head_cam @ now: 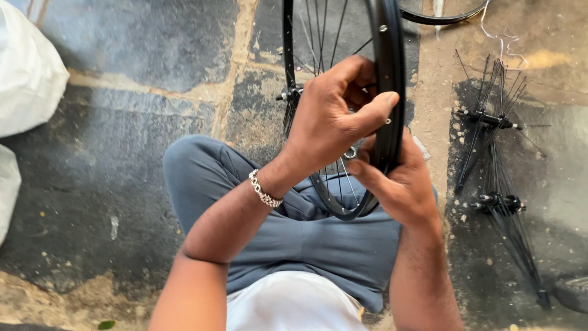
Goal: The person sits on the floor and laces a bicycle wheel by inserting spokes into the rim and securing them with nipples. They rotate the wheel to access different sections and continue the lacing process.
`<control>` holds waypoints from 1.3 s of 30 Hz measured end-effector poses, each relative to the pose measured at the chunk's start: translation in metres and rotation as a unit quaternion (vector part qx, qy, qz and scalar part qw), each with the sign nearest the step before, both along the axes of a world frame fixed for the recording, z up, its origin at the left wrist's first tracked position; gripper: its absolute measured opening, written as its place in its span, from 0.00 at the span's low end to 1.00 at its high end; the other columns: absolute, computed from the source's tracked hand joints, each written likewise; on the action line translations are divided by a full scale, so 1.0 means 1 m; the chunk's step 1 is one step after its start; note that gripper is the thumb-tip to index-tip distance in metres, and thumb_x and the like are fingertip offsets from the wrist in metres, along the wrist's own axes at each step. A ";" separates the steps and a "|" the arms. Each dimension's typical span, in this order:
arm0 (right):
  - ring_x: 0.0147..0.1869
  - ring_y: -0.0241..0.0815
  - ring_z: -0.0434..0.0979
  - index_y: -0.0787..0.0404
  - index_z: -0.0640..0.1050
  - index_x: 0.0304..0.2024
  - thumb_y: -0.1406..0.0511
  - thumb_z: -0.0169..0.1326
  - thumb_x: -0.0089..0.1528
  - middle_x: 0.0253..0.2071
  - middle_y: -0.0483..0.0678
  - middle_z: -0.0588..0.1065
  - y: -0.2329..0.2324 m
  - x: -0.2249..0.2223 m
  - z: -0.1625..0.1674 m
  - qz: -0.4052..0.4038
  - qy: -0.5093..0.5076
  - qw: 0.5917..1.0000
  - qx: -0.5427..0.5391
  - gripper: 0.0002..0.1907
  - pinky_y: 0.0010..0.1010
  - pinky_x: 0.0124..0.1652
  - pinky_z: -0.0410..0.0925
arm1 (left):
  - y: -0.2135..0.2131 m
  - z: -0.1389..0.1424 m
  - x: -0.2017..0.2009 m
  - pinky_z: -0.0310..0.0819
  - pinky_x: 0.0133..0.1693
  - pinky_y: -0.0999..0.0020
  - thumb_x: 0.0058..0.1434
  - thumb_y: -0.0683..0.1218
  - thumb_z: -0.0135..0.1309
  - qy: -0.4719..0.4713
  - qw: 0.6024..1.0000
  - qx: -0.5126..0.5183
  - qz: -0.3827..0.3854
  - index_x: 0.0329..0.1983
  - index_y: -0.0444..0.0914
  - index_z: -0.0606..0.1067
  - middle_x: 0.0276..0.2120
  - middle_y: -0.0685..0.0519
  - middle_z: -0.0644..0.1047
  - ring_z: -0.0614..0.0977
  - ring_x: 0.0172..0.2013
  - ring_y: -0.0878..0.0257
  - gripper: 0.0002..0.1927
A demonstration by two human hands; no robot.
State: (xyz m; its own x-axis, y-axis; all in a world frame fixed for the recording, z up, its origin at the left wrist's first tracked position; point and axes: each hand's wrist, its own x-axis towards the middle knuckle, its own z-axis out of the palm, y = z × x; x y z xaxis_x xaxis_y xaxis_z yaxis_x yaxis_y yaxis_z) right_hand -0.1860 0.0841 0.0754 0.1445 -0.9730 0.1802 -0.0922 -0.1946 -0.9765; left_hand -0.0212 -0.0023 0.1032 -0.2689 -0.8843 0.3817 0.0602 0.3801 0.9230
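One wheel rim (392, 92) stands upright between two hands, a left hand (327, 113) and a right hand (398, 184). One hub (288, 95) sits at its middle, with many thin spokes, too many and too crowded to count. Part of a second rim (441, 17) shows at the top edge. Two loose hubs with spoke bundles (490, 119) (499, 202) lie on the floor. One bracelet (263, 191) circles the left wrist. Two white bags (24, 67) (7, 184) lie at the left edge.
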 end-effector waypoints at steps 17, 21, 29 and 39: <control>0.63 0.44 0.77 0.71 0.71 0.60 0.53 0.63 0.66 0.55 0.53 0.76 0.060 0.011 -0.043 -0.106 -0.121 0.987 0.001 0.32 0.37 0.68 0.68 | 0.004 -0.004 0.001 0.85 0.38 0.76 0.67 0.48 0.59 0.011 1.000 -0.021 -0.001 0.45 0.35 0.76 0.34 0.55 0.81 0.86 0.34 0.72 0.12; 0.64 0.45 0.78 0.72 0.72 0.63 0.59 0.65 0.65 0.57 0.54 0.77 0.057 0.010 -0.039 -0.094 -0.134 0.986 0.013 0.31 0.38 0.69 0.68 | 0.006 -0.005 0.001 0.83 0.37 0.75 0.65 0.48 0.60 0.034 0.999 -0.006 0.007 0.44 0.35 0.76 0.34 0.55 0.82 0.85 0.33 0.71 0.12; 0.63 0.45 0.79 0.71 0.71 0.61 0.69 0.65 0.63 0.56 0.56 0.78 0.060 0.028 -0.048 -0.162 -0.048 0.985 -0.019 0.26 0.36 0.67 0.71 | 0.005 -0.005 0.005 0.85 0.38 0.75 0.65 0.50 0.59 0.046 0.999 -0.004 -0.009 0.45 0.36 0.76 0.34 0.56 0.82 0.87 0.35 0.71 0.14; 0.61 0.44 0.80 0.64 0.67 0.56 0.73 0.64 0.66 0.54 0.53 0.74 0.061 0.039 -0.046 -0.188 -0.003 0.980 -0.065 0.22 0.33 0.61 0.73 | 0.000 -0.014 0.003 0.83 0.38 0.75 0.65 0.54 0.61 0.020 0.998 -0.052 0.021 0.46 0.38 0.78 0.34 0.57 0.82 0.86 0.33 0.71 0.16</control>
